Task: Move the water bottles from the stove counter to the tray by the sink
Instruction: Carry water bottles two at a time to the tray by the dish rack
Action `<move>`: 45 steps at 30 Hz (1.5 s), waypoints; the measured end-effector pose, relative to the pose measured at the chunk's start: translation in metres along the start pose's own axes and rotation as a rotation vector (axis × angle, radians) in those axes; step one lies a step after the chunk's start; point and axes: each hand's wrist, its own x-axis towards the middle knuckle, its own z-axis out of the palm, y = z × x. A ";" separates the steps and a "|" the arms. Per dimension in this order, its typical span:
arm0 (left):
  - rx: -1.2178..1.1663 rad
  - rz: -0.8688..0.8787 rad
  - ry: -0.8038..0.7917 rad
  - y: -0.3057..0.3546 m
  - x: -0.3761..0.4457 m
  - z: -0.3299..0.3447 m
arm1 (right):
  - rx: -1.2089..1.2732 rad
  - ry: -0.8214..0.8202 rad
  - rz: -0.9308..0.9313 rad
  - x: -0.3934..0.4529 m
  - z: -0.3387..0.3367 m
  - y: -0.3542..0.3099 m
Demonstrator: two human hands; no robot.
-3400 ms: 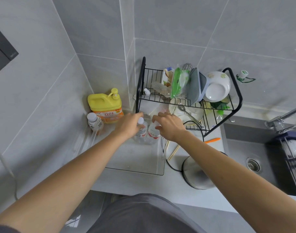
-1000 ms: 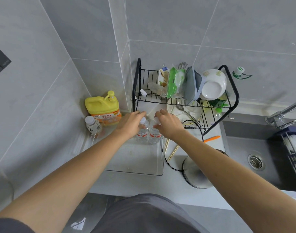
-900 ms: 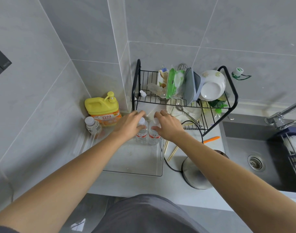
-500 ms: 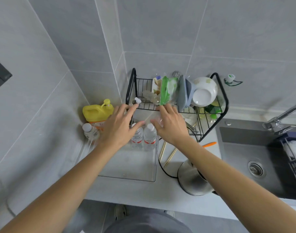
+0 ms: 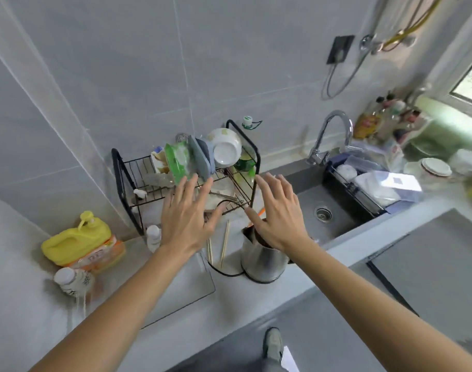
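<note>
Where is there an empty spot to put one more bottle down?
The tray has bare floor in its near half, under the left forearm. The counter left of it, in front of the lying bottle, is bare too. It is crowded around the rack, chopsticks and kettle.

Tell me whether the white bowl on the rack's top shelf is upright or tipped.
Tipped. The white bowl stands on its rim on the dish rack, leaning against the grey-blue item beside it, its opening facing outward toward the camera.

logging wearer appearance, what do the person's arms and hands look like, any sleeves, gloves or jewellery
Both forearms are bare right up to the frame edge, so no sleeves show. The left hand and right hand wear no gloves, and no rings, watch or bracelet are visible. The picture is slightly blurred, so fine marks cannot be ruled out.
</note>
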 end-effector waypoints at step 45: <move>-0.519 1.600 -0.315 1.138 -0.206 0.123 | -0.421 0.519 1.634 -0.675 -0.428 0.629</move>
